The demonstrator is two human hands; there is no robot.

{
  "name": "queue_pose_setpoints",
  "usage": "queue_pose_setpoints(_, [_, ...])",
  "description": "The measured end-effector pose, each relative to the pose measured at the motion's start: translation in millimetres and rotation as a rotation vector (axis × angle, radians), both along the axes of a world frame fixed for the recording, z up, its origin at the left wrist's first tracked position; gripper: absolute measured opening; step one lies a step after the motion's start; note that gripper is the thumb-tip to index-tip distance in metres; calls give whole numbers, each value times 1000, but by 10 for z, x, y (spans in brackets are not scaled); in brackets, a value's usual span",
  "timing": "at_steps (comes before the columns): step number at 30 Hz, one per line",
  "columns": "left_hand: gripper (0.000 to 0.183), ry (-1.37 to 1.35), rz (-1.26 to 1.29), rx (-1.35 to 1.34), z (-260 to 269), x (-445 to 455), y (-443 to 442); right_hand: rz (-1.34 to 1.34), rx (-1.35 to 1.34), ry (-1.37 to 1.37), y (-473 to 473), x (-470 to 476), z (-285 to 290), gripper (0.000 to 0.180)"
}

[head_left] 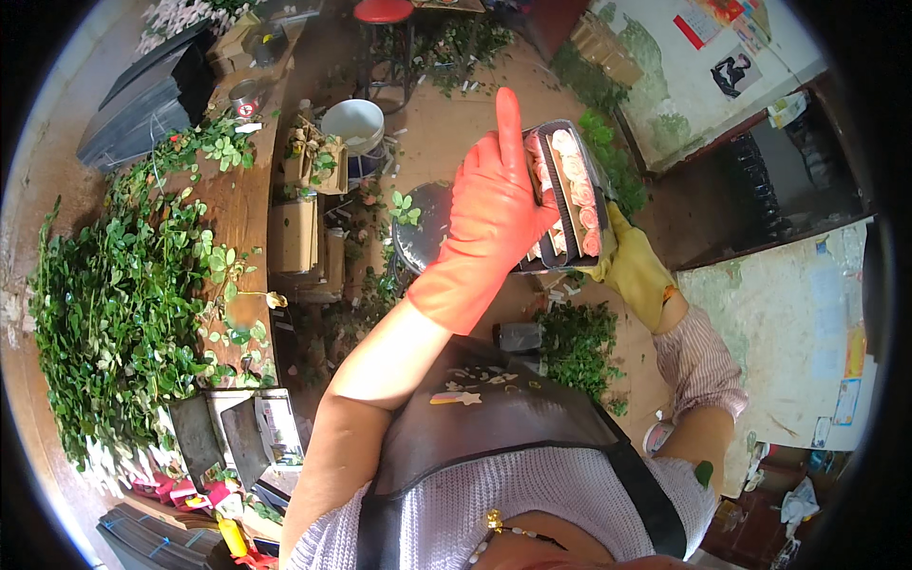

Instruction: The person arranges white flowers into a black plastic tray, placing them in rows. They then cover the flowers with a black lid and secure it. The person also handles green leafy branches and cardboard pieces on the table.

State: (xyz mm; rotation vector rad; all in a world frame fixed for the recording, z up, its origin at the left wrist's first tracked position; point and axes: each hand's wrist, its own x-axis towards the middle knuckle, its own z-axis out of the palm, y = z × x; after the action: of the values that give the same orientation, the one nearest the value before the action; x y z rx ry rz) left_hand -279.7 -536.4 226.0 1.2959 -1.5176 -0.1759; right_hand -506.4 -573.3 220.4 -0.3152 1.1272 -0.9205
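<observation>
A box-shaped bundle of pink roses (581, 185) is held out in front of my chest. Its flower heads stand in rows, divided by dark corrugated cardboard (558, 182), inside a dark outer wrap. My left hand (488, 199), in an orange-red rubber glove, is at the bundle's left side. Its thumb lies over the edge near the blooms while its index finger points away from me. My right hand (636, 267), in a yellow glove, grips the wrap from the right and below; its fingertips are partly hidden behind the bundle.
On the left, a wooden workbench (239, 192) bears a large heap of leafy stems (121, 306). Beyond my arms are a white bucket (354, 125), a red stool (383, 11) and a round dark stool (424, 228). Leafy cuttings (581, 349) lie on the floor. A stained wall (776, 320) borders the right.
</observation>
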Motion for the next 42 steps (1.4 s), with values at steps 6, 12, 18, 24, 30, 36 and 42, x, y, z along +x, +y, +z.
queue_pose_setpoints(6, [116, 122, -110, 26, -47, 7, 31, 93, -13, -14, 116, -32, 131, 52])
queue_pose_setpoints(12, [38, 149, -160, -235, -38, 116, 339, 253, -161, 31, 396, 152, 581, 53])
queue_pose_setpoints(18, [34, -176, -86, -75, 80, -26, 550, 239, -239, -82, 388, 287, 383, 48])
queue_pose_setpoints(24, [37, -249, -74, 43, 75, -66, 605, 389, -209, -392, -78, -340, -460, 57])
queue_pose_setpoints(30, [32, -168, -83, 60, -41, -77, 636, 127, -135, -288, 363, 85, 175, 59])
queue_pose_setpoints(36, [25, -53, -197, 83, -92, -108, 695, 289, -246, -383, 425, 44, 185, 57])
queue_pose_setpoints(42, [43, 90, -16, -365, -263, 412, 600, 343, -402, 91, 696, 109, 603, 55])
